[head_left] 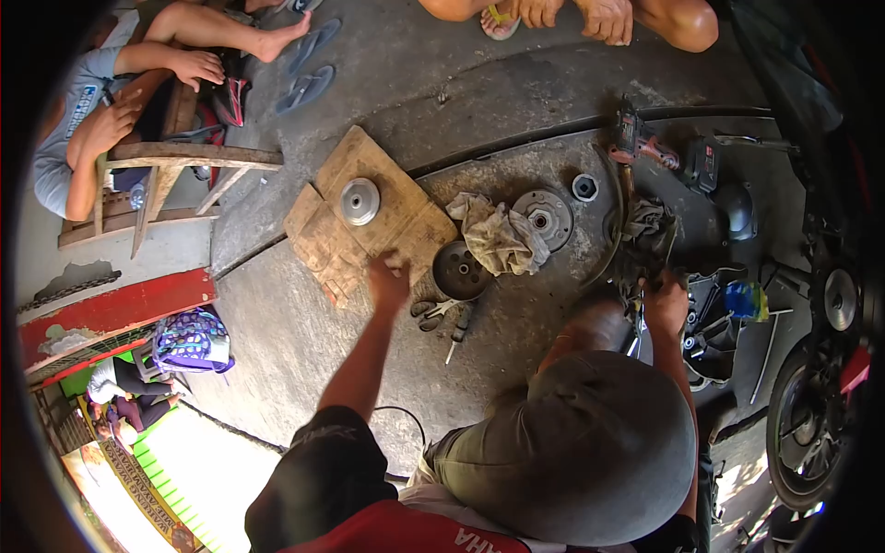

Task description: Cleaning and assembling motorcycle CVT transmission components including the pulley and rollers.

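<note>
My left hand [389,281] hangs at the near right edge of a flattened cardboard sheet [410,207], its fingers curled; whatever they may hold is too small to tell. A round silver pulley disc [359,201] lies on the cardboard, beyond that hand. Just right of the hand sits a dark drum-shaped clutch bell [460,270], with scissors [430,315] and a screwdriver [459,334] nearby. My right hand [666,302] is closed at the left side of an open engine casing [710,332]; the thing in its fingers is dark and partly hidden.
A crumpled rag [498,232] overlaps a round metal flywheel [544,219]. Beyond lie a large socket nut [584,188], a red cordless impact driver [636,138] and its battery [702,166]. A motorcycle wheel [802,419] stands at right. People sit at the far side, near a wooden bench [194,155].
</note>
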{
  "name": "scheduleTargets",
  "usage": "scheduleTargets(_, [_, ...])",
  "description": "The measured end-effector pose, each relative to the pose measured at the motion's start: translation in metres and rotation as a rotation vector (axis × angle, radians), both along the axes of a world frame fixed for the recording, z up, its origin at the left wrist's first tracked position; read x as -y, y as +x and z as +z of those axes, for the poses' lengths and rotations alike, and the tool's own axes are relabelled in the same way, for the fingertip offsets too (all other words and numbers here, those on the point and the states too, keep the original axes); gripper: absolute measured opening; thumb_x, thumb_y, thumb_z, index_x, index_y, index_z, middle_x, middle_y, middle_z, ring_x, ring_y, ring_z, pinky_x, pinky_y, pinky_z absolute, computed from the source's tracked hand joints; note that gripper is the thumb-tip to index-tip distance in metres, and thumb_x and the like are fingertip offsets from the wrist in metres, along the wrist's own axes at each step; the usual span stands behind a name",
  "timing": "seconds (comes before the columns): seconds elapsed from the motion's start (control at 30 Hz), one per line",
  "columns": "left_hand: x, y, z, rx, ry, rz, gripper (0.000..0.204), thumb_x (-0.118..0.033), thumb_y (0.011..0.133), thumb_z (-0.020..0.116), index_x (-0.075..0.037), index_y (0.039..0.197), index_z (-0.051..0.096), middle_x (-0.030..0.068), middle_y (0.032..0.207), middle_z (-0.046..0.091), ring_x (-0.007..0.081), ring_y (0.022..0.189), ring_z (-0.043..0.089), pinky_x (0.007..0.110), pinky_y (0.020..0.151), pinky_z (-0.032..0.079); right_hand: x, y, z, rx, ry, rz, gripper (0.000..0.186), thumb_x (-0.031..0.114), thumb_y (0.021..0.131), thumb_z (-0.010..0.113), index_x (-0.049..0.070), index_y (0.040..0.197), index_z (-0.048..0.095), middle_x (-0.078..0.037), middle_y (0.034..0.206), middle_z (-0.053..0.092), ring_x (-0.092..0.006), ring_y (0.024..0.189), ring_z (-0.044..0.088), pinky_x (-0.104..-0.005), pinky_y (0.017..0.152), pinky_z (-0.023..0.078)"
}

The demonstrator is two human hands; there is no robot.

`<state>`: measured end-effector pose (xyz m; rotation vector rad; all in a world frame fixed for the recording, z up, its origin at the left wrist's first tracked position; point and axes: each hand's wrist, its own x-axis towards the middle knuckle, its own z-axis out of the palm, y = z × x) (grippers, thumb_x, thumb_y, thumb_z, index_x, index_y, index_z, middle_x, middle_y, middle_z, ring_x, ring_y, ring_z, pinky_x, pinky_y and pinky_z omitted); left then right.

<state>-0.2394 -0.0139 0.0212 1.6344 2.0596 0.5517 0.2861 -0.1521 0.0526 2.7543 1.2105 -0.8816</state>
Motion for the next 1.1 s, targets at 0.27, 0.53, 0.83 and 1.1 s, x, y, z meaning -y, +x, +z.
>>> scheduleTargets(0.27, [-0.196, -0.062, -0.044, -0.366, -0.211, 0.161, 0.143, -0.067, 0.064, 0.089, -0.002, 0.165, 0.013, 0.0352, 0.161, 0.031, 0.0470, 0.149, 0.036, 0.054, 0.120, 0.037, 0.010, -0.045, 0.016, 0.126, 0.416, 0.097, 0.063, 0.022, 0.090, 0.075, 0.007, 0.144, 0.048, -0.035, 0.138, 0.049, -0.0554, 0.117, 0.060, -0.0564, 0.092, 0.056])
scheduleTargets(0.53, [-0.113, 0.061, 0.059, 0.075, -0.175, -0.049, 0.135, -0.033, 0.063, 0.098, -0.009, 0.165, 0.013, 0.0262, 0.152, 0.048, 0.0397, 0.133, 0.056, 0.050, 0.109, 0.050, -0.088, -0.145, 0.032, -0.085, 0.544, 0.929, 0.051, 0.022, 0.091, 0.068, 0.020, 0.141, 0.064, 0.000, 0.176, 0.014, -0.0288, 0.161, 0.015, -0.0564, 0.129, 0.016])
scheduleTargets(0.83, [-0.037, 0.207, 0.160, 0.174, 0.035, -0.850, 0.138, -0.016, 0.060, 0.094, -0.006, 0.164, 0.005, 0.0173, 0.153, 0.044, 0.0360, 0.139, 0.049, 0.049, 0.116, 0.044, -0.058, -0.102, 0.074, -1.795, 0.741, -0.593, 0.028, 0.011, 0.103, 0.061, 0.007, 0.131, 0.061, -0.011, 0.138, 0.063, -0.0177, 0.122, 0.062, -0.0337, 0.107, 0.047])
scheduleTargets(1.1, [-0.028, 0.357, 0.166, 0.829, -0.150, -1.341, 0.140, -0.034, 0.057, 0.100, -0.004, 0.163, 0.013, 0.0242, 0.158, 0.039, 0.0370, 0.135, 0.051, 0.050, 0.114, 0.042, 0.004, -0.070, 0.111, -1.749, 1.125, -1.265, 0.013, 0.017, 0.104, 0.066, 0.011, 0.115, 0.065, -0.003, 0.107, 0.074, -0.0141, 0.098, 0.071, -0.0325, 0.089, 0.058])
